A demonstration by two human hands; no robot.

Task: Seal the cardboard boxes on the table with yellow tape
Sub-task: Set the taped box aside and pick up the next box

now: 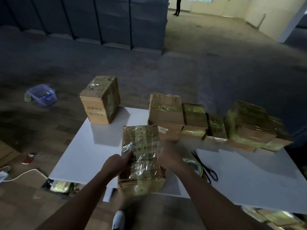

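A tall cardboard box (141, 150) wrapped in shiny tape stands at the near edge of the white table (79, 156). My left hand (116, 163) grips its left side, fingers curled onto the front face. My right hand (167, 156) grips its right side. A roll of yellow tape (195, 165) lies on the table just right of my right wrist, partly hidden by my forearm. Black scissors (205, 166) with blue handles lie across it.
One taped box (100, 99) stands at the table's far left corner. Several taped boxes (216, 123) are piled along the far right. A blue plastic basket (41, 94) sits on the floor at left. A white cable (21, 175) runs over the floor. A person (177, 5) stands far off.
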